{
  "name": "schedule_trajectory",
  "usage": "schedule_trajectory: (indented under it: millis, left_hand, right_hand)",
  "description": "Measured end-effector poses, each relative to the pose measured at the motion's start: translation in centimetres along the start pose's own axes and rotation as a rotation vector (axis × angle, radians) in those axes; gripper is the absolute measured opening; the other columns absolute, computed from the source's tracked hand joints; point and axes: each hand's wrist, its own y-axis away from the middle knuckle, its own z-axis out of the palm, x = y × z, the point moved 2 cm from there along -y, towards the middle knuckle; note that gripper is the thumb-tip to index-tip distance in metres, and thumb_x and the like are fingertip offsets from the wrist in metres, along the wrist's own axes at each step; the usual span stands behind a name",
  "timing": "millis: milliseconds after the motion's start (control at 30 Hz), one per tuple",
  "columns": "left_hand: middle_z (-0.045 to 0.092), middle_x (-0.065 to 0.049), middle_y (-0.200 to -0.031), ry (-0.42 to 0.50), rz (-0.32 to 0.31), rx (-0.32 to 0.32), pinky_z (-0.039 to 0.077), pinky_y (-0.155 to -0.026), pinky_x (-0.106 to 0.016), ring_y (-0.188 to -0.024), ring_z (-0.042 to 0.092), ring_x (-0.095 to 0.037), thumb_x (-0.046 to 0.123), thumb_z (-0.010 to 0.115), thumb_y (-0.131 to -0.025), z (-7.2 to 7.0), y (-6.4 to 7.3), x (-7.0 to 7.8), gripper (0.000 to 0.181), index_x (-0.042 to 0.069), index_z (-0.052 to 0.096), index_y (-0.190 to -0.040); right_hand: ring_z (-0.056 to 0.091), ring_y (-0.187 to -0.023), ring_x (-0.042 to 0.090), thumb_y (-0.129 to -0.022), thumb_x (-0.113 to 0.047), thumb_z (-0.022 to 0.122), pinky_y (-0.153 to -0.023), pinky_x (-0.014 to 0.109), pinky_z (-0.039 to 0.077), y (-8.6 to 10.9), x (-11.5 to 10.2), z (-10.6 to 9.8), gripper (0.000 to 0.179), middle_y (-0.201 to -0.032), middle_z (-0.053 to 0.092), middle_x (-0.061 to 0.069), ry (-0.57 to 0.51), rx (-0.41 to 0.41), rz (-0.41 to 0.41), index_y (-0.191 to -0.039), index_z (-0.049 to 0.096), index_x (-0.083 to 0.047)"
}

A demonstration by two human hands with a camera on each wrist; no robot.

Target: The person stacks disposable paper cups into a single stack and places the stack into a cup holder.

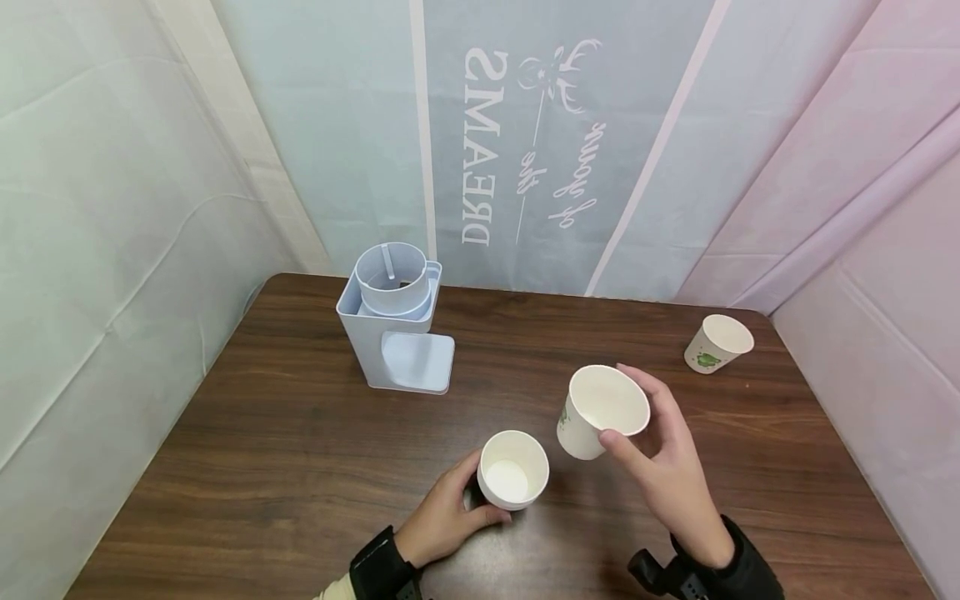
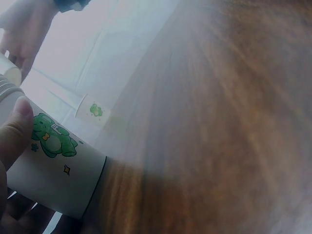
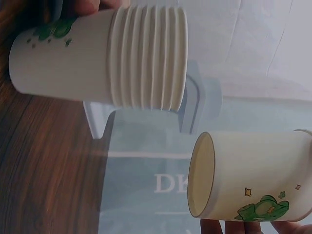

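My left hand [image 1: 442,521] grips a stack of white paper cups [image 1: 513,471], upright on the table. The left wrist view shows its thumb [image 2: 14,129] across the side, beside a green cartoon print. Several nested rims [image 3: 148,58] show along the stack in the right wrist view. To the right, my right hand [image 1: 667,467] holds a single paper cup [image 1: 583,437] between thumb and fingers, raised above the table with its mouth facing up. Its bottom and a green print show in the right wrist view.
A light blue plastic holder [image 1: 360,346] with a round cylinder [image 1: 390,287] stands at the back left of the brown wooden table [image 1: 285,467]. Another printed paper cup [image 1: 708,350] stands near the back right corner. Fabric curtains [image 1: 360,125] border the table.
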Motion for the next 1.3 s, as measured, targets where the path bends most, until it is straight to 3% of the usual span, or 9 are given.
schedule_trajectory:
  millis: [200,433,800,967,1300]
  left_hand:
    - [0.055,0.000,-0.146,0.006,-0.014,-0.014,0.039,-0.116,-0.039,-0.136,0.049,-0.021,0.025,0.086,-0.083,-0.1,0.0,0.0,0.079,0.016,0.046,-0.151]
    - [0.055,0.001,-0.146,0.019,-0.013,-0.017,0.037,-0.116,-0.038,-0.137,0.048,-0.021,0.024,0.086,-0.083,-0.3,-0.2,0.2,0.078,0.018,0.047,-0.150]
    - [0.056,0.002,-0.145,0.012,0.010,-0.019,0.039,-0.115,-0.035,-0.133,0.051,-0.019,0.022,0.086,-0.082,-0.5,-0.2,0.2,0.078,0.019,0.047,-0.150]
    - [0.055,0.003,-0.145,0.001,0.023,-0.019,0.040,-0.114,-0.035,-0.134,0.051,-0.018,0.022,0.087,-0.082,-0.6,-0.3,0.2,0.081,0.019,0.045,-0.152]
    - [0.053,0.005,-0.147,0.013,0.031,-0.023,0.039,-0.115,-0.036,-0.136,0.049,-0.018,0.022,0.087,-0.081,-0.6,-0.3,0.2,0.084,0.023,0.044,-0.153]
  right_hand:
    - [0.059,-0.113,0.017,-0.083,0.020,0.067,-0.092,0.020,0.051,0.4,-0.7,1.1,0.071,-0.137,0.055,0.014,-0.011,-0.071,-0.008,-0.148,0.043,0.002]
    - [0.056,-0.119,0.017,-0.081,0.015,0.071,-0.099,0.021,0.046,0.7,-1.0,2.2,0.078,-0.138,0.054,0.013,0.062,-0.139,0.003,-0.151,0.041,-0.002]
    - [0.053,-0.124,0.020,-0.082,0.016,0.071,-0.102,0.023,0.047,1.1,-1.0,3.7,0.079,-0.139,0.050,0.020,-0.084,-0.266,-0.084,-0.152,0.034,0.005]
    - [0.053,-0.126,0.020,-0.081,0.014,0.074,-0.104,0.023,0.045,1.1,-1.1,4.2,0.081,-0.140,0.050,0.021,-0.071,-0.286,-0.114,-0.152,0.035,0.004]
    - [0.051,-0.128,0.020,-0.078,0.016,0.075,-0.107,0.022,0.040,1.5,-0.6,4.8,0.085,-0.140,0.052,0.019,-0.008,-0.298,-0.076,-0.152,0.036,0.000]
